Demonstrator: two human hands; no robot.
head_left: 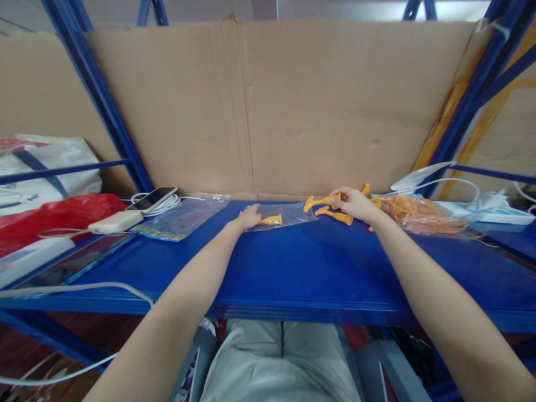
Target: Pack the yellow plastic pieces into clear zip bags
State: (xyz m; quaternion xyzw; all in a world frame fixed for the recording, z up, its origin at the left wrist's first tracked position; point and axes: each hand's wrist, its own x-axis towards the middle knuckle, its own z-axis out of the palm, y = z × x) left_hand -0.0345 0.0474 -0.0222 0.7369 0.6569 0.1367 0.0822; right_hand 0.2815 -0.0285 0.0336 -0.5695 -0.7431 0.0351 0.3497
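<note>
My left hand (250,216) has its fingers closed on the left end of a small clear plastic bag (293,214) lying flat on the blue shelf. An orange leg-shaped piece (272,220) shows beside those fingers, seemingly inside the bag. My right hand (352,203) pinches another orange leg-shaped piece (322,201), whose curved end points left over the bag's right end. Under that hand lies a loose orange piece (337,216), and more orange bits show behind it. To its right is a larger clear bag full of orange pieces (412,212).
Left of my hands lies a flat clear bag (186,216); beyond it are a phone (154,199), a white power bank (115,221) and coiled cables. A red plastic bag (79,218) sits far left. Cardboard (293,111) closes the back; blue posts (104,100) frame the shelf (301,268).
</note>
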